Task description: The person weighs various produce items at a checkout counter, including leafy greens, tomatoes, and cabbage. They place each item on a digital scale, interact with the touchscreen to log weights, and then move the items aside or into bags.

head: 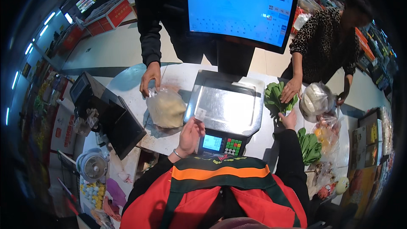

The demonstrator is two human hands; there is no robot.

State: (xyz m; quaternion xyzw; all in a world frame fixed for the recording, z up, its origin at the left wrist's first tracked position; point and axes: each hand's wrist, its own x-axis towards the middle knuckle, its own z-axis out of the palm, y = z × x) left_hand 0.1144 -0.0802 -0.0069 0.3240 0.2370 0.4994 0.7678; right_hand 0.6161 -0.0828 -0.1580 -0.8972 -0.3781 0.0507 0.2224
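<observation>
My left hand (191,135) is raised at the front left corner of the weighing scale (229,101), a small white label (200,114) held at its fingertips. To the right of the bare metal pan, my right hand (288,120) grips the stems of a bunch of leafy greens (274,97). Another person's hand rests on those leaves. Left of the scale stands a clear plastic bag with pale yellowish contents (168,108), touched from above by a second person's hand. A bag of white produce (317,98) sits right of the greens.
A monitor (240,12) rises behind the scale. A black machine (111,114) and a small fan (94,167) are at left. More leafy greens (309,146), bagged fruit (326,135) and a pale round vegetable (342,185) lie at right. Two people stand across the counter.
</observation>
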